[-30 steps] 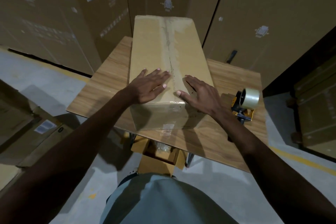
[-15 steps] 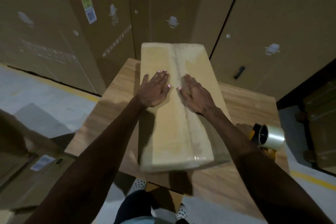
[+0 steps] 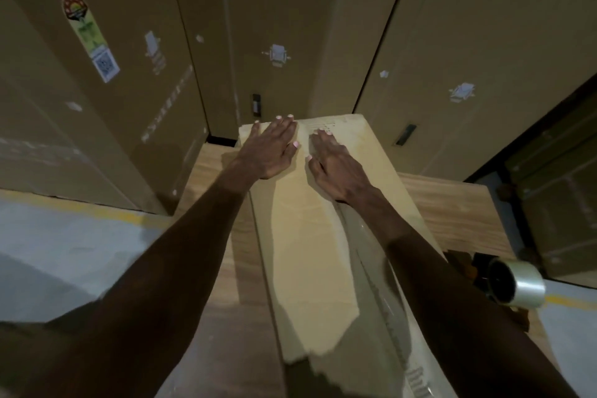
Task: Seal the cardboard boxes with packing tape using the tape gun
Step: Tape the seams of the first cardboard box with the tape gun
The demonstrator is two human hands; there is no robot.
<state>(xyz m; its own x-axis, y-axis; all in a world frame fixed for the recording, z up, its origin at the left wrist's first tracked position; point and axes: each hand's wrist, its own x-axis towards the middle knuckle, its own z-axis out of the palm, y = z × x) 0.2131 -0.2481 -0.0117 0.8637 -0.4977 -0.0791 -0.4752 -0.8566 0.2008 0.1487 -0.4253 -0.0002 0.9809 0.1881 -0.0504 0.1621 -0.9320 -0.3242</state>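
Both flat and holding nothing: left hand [image 3: 269, 149] and right hand [image 3: 336, 168] pressed on the box [image 3: 310, 252] at its far end. Tape gun [image 3: 512, 281] lying back right, nearer the right hand; seam running lengthwise, away from the body

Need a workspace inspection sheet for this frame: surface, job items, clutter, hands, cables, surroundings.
Surface: wooden table, grain top, carrying the box and the tape gun.
Job's things: long cardboard box lies lengthwise on the table, clear tape strip along its top seam; tape gun sits on the table to the box's right, untouched.
Clutter: nothing seen.
Grippers: left hand and right hand both press flat on the box's far end, either side of the seam.
Cables: nothing seen.
Surroundings: tall cardboard cartons behind the table; concrete floor with yellow line.
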